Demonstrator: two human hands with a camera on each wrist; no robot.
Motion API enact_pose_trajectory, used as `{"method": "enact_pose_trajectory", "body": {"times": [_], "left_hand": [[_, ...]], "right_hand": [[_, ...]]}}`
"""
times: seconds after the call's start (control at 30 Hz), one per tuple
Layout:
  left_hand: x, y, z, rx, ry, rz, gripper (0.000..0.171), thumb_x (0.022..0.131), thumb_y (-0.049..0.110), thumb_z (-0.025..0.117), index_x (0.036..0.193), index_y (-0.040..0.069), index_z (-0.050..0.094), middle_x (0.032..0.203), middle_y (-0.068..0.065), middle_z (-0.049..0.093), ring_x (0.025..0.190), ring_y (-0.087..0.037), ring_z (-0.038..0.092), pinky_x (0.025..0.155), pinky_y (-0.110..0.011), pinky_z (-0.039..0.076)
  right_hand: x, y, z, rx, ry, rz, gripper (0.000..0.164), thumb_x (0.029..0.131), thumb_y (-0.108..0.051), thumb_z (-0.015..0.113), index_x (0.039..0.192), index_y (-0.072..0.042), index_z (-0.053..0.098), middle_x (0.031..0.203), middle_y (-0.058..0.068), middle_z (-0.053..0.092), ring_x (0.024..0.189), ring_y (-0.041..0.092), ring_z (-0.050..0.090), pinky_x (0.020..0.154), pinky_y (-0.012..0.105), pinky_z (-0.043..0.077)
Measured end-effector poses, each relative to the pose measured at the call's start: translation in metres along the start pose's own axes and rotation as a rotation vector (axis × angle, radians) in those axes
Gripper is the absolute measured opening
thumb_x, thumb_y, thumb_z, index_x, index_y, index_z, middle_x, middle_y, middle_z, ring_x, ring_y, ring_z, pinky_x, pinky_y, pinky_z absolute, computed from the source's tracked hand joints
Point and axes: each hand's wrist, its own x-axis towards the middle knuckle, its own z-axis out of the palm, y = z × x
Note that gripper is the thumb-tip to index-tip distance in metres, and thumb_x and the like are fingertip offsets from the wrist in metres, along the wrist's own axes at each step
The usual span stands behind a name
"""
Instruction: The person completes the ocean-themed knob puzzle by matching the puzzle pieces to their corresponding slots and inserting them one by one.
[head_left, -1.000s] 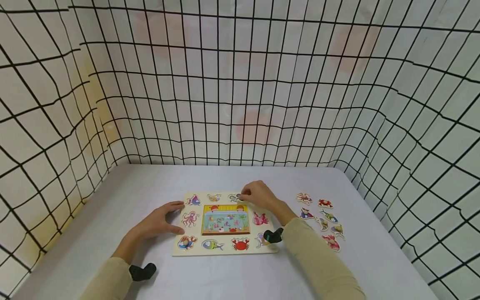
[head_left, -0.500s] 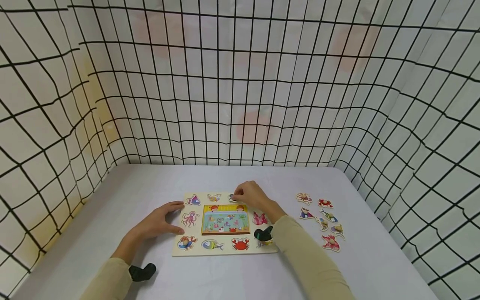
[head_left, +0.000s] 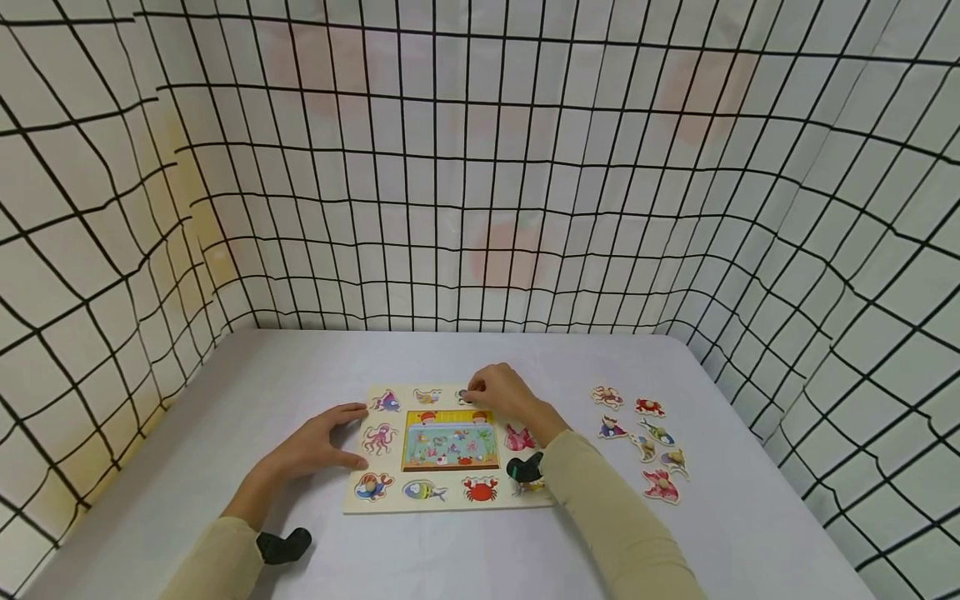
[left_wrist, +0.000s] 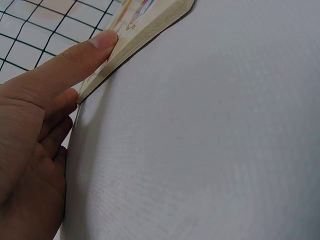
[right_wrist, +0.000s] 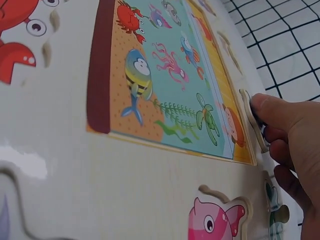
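Observation:
A pale wooden puzzle board (head_left: 450, 507) with sea-animal pictures lies flat on the table. My left hand (head_left: 318, 437) rests at the board's left side, thumb and fingers spread along its edge; in the left wrist view the thumb (left_wrist: 85, 57) touches the rim. At the board's far edge, right of centre, my right hand (head_left: 506, 392) pinches a small greyish puzzle piece (head_left: 461, 396) over its picture. From the right wrist view, thumb and fingertips hold this piece (right_wrist: 254, 117), mostly hidden by them. A knobbed blue-and-orange piece (head_left: 373, 485) sits in the near left corner.
Several loose knobbed puzzle pieces lie right of the board, among them a red crab (head_left: 650, 407) and a pink fish (head_left: 662, 486). A green piece with a wooden knob (right_wrist: 282, 214) shows by my right fingers. Black grid netting (head_left: 465, 208) encloses the white table (head_left: 420, 558).
My right hand has shifted a little left along the board's far edge with the greyish puzzle piece, then stayed nearly still. The left hand keeps its place.

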Motion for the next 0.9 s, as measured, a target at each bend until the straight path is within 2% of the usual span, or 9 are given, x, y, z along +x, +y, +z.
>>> {"method": "enact_pose_trajectory", "body": {"times": [0.9], "left_hand": [[0.0003, -0.0007, -0.0011, -0.014, -0.020, -0.010, 0.095, 0.059, 0.049, 0.083, 0.139, 0.015, 0.044, 0.148, -0.004, 0.031, 0.136, -0.032, 0.020, 0.105, -0.057, 0.020]], "right_hand": [[0.0015, 0.0007, -0.0028, -0.001, -0.053, -0.018, 0.023, 0.084, -0.037, 0.068, 0.098, -0.019, 0.073, 0.085, -0.012, 0.061, 0.074, 0.007, 0.054, 0.064, 0.022, 0.047]]}}
